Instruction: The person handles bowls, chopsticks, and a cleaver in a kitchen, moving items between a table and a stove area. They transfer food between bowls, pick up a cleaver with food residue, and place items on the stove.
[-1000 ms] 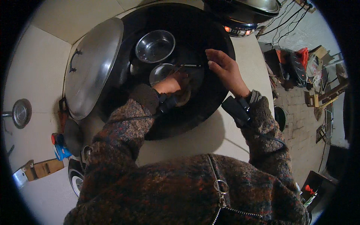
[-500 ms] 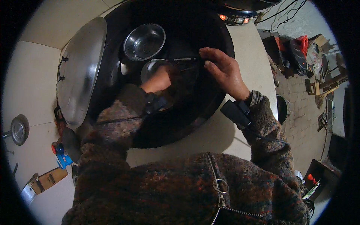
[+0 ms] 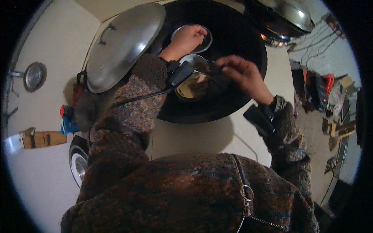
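Note:
A large black wok (image 3: 248, 35) lies in front of me, with two round bowls in it. Over the far metal bowl (image 3: 209, 40) is my left hand (image 3: 187, 39), its fingers curled in; whatever they hold, if anything, is hidden. The nearer bowl (image 3: 190, 90) looks yellowish inside, with a pale and brown piece at its middle that I cannot name. At the right of that bowl, my right hand (image 3: 244, 75) has thumb and fingers pinched together. Something thin and dark seems to run from its fingertips toward the bowl, too blurred to name.
A big domed metal lid (image 3: 126, 44) leans at the wok's left side. Another lidded pan (image 3: 289, 17) sits on a lit cooker at the back right. Left of my arm are a cleaver (image 3: 37, 139), a blue packet (image 3: 68, 125) and a dark round object with a metal centre (image 3: 79, 163).
My left hand has moved from the nearer bowl to above the far one. The view has shifted, and more of the nearer bowl's inside shows. My right hand stays at the wok's right.

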{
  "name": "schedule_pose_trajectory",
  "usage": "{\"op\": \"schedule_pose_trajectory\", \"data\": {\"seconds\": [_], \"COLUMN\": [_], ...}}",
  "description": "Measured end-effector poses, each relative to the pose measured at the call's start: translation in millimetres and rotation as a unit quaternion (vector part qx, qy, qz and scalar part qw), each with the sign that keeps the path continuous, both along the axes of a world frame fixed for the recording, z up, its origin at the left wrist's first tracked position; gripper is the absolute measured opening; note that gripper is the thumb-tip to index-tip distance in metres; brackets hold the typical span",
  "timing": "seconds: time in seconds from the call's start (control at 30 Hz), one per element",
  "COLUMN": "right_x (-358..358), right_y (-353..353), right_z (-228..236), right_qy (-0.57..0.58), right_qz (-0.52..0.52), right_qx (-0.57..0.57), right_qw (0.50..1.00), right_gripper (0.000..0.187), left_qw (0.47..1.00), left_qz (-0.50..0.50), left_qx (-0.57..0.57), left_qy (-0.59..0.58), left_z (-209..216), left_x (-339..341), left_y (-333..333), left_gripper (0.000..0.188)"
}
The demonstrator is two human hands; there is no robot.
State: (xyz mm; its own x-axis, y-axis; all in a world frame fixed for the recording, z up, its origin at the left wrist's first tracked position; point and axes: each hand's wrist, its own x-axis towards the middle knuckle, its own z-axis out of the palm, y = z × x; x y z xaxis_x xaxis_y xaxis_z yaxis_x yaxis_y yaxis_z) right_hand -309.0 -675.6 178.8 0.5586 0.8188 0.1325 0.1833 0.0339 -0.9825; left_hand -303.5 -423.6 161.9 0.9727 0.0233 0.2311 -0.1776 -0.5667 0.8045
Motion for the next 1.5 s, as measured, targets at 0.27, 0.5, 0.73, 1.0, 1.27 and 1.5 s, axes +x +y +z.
{"op": "schedule_pose_trajectory", "data": {"seconds": [0.27,0.5,0.73,1.0,1.27,1.5], "right_x": [-110,-139,-180,-187,-219,-256], "right_y": [66,84,127,142,147,135], "right_z": [67,123,140,147,138,168], "right_qy": [0.030,-0.190,-0.564,-0.519,-0.368,-0.304], "right_qz": [0.198,0.136,0.137,0.252,0.297,0.398], "right_qx": [0.110,0.225,0.082,-0.108,0.070,0.187], "right_qw": [0.974,0.946,0.810,0.810,0.878,0.845], "right_gripper": [0.021,0.017,0.021,0.017,0.020,0.019], "left_qw": [0.911,0.926,0.991,0.985,0.993,0.802], "left_qz": [-0.044,0.049,0.036,-0.019,-0.048,0.063], "left_qx": [-0.320,-0.281,-0.047,0.114,-0.106,-0.416], "left_qy": [-0.257,-0.246,-0.119,-0.126,-0.008,-0.424], "left_z": [148,166,91,24,74,197], "left_x": [-24,-34,-27,-58,-86,-177], "left_y": [53,48,-35,-82,-29,52], "left_gripper": [0.019,0.023,0.015,0.015,0.016,0.022]}}
